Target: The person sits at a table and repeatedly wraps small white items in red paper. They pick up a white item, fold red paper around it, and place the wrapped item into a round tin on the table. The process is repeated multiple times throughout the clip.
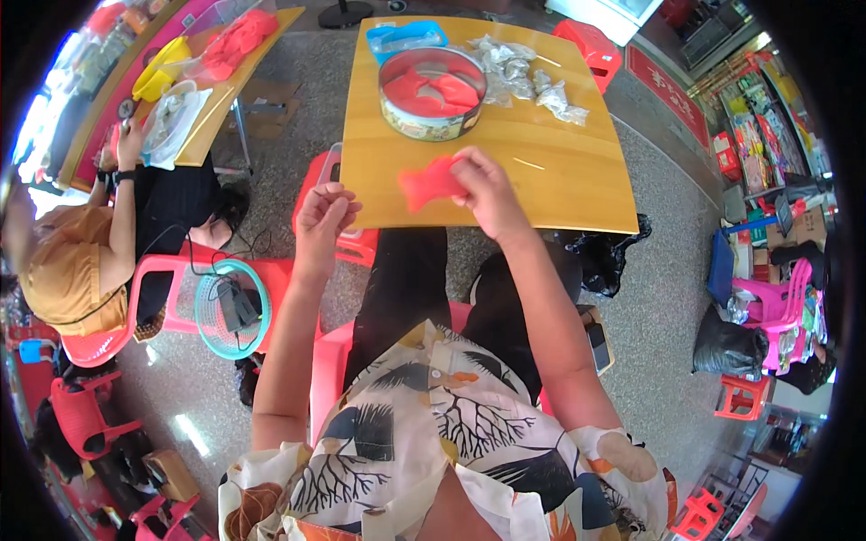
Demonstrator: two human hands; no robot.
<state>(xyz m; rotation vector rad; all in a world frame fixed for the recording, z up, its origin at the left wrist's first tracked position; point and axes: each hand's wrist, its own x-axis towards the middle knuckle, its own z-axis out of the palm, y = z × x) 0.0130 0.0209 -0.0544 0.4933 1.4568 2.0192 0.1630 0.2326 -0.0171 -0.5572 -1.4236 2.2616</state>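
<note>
Currently seated at a small square wooden table [559, 171], knees under its near edge. Right hand [485, 187] over the table's near edge, fingers pinched shut on a red flat piece [431, 182] of soft-looking material, piece lying on or just above the tabletop. Left hand [325, 209] raised off the table's left corner, fingertips drawn together; something tiny possibly pinched there, cannot tell what.

Beyond the hands, a round tin [431, 94] near the table's middle-back, more red pieces heaped inside. Behind the tin, a blue plastic tray [406, 36]. To the tin's right, a scatter of small clear packets [528, 77], touching one another, reaching toward the far right corner.

Off the table: red plastic stool [591, 45] beyond the far right corner; black bag [604, 257] on the floor beside the right knee. To the left, teal round basket [233, 308] resting on a pink chair [167, 270]. Further left, another person [81, 252] in an ochre top, seated at a second wooden table [212, 108] carrying a yellow bowl [161, 70] and a pile of red material [236, 41].
</note>
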